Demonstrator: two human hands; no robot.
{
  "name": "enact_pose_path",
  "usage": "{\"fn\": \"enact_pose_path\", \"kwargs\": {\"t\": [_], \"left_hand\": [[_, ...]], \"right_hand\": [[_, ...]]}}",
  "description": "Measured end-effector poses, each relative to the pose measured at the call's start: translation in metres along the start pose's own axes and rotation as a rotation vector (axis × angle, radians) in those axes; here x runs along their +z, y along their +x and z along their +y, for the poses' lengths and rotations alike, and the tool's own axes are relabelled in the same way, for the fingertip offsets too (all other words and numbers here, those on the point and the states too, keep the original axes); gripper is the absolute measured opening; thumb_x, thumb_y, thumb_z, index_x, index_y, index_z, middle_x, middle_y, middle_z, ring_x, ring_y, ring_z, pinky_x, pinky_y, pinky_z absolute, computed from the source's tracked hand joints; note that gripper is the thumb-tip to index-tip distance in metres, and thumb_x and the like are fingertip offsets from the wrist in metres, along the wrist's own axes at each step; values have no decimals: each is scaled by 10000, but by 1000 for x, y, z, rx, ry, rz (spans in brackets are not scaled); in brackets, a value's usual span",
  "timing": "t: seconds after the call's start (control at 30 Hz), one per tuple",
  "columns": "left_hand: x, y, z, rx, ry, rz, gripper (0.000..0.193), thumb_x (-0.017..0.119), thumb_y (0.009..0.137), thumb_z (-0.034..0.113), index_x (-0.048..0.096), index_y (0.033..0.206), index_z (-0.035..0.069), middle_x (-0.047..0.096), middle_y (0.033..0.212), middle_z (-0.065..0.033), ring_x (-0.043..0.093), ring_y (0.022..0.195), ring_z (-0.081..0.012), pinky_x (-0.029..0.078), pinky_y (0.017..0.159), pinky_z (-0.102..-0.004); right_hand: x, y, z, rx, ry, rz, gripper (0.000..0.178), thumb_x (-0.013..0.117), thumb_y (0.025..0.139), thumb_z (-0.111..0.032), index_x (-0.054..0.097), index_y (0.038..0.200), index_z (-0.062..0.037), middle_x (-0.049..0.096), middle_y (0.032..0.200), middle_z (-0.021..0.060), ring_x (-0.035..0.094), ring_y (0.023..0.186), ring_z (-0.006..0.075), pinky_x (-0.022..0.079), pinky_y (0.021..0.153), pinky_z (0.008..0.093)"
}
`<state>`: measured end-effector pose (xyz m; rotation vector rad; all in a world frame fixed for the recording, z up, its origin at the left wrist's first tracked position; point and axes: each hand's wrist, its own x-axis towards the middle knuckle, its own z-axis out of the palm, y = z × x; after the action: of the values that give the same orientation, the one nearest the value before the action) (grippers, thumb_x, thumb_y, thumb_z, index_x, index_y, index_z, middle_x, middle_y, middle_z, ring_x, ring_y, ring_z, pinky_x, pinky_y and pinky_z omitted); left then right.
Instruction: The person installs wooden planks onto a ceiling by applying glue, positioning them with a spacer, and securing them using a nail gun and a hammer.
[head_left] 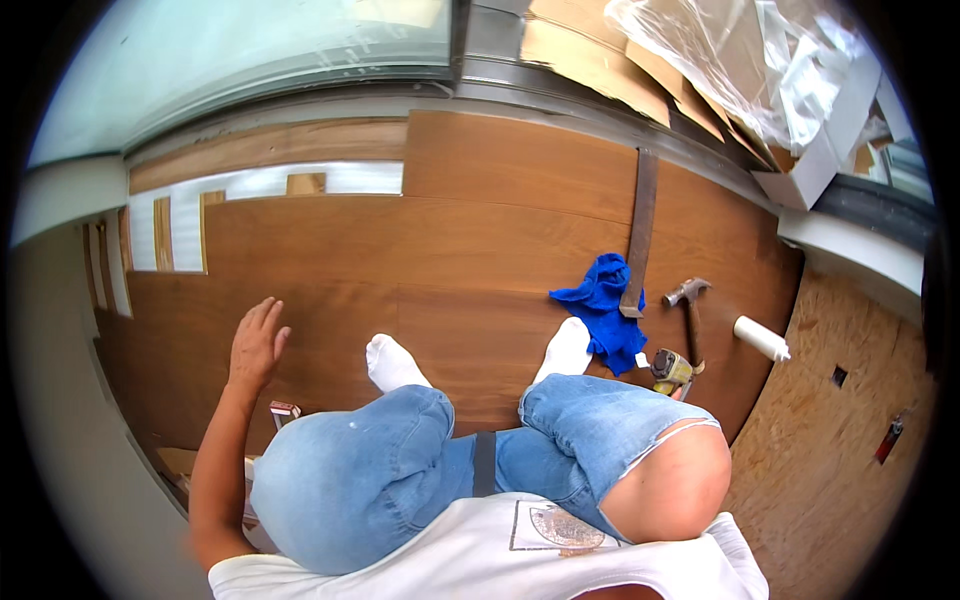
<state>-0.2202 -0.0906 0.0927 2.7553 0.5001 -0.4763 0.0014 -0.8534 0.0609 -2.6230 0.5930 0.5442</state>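
My left hand [258, 342] hovers over the brown plank floor [300, 240], beside my left foot. Its fingers are stretched out with nothing in them. Past my bent right knee only a sliver of my right hand [679, 394] shows, right against a yellow and black tape measure [669, 368]. My knee hides the rest, so its grip cannot be made out. A blue cloth [606, 310] lies crumpled by my right foot, partly under the end of a long flat metal pull bar [641, 230]. Right of them rests a claw hammer [692, 320] with a brown handle.
A white bottle [762, 338] lies near the floor's right edge. Beyond is a bare wood-chip board [800, 420] with a red and black tool [890, 438]. At the far left, white underlay [365, 178] shows between planks. Cardboard [590, 55] and clear plastic wrap [700, 40] pile up behind.
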Motion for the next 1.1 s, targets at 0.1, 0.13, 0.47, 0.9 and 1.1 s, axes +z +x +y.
{"fn": "enact_pose_path", "kwargs": {"t": [0.1, 0.13, 0.47, 0.9, 1.1], "left_hand": [[69, -55, -64, -389, -28, 285, 459, 603, 1044, 244, 561, 1430, -1, 544, 1485, -207, 509, 1359, -402, 418, 1147, -483], [99, -84, -82, -527, -3, 357, 457, 586, 1058, 252, 556, 1436, -1, 540, 1490, -210, 507, 1361, -406, 417, 1146, -487], [193, -84, -137, -1006, 16, 770, 547, 515, 1103, 351, 500, 1480, -45, 492, 1541, -223, 464, 1412, -411, 392, 1162, -493], [208, -83, -153, -973, 21, 895, 477, 542, 1092, 290, 537, 1486, 23, 524, 1547, -157, 508, 1404, -341, 391, 1168, -466], [207, -91, -147, -1007, -11, 856, 458, 532, 1095, 261, 543, 1491, 32, 530, 1551, -147, 511, 1408, -335, 393, 1159, -464]], "right_hand": [[-63, -26, -102, -9, 188, -159, 784, 694, 938, -159, 294, 1600, -40, 607, 1217, 197, 612, 1041, 292, 520, 881, 394], [-78, -34, -146, -31, 213, -232, 736, 676, 950, -138, 326, 1590, -43, 611, 1192, 166, 610, 1011, 258, 523, 864, 374], [-85, -94, -513, -479, -309, -592, 212, 688, 890, -81, 607, 1064, 9, 635, 775, 51, 618, 608, 121, 515, 597, 293], [128, -119, -729, -633, -714, -841, 212, 675, 845, -102, 617, 979, 52, 606, 691, 41, 602, 561, 115, 505, 550, 293], [197, -90, -750, -536, -775, -939, 157, 664, 831, -93, 595, 902, 29, 609, 673, 50, 599, 548, 126, 506, 543, 302]]}}
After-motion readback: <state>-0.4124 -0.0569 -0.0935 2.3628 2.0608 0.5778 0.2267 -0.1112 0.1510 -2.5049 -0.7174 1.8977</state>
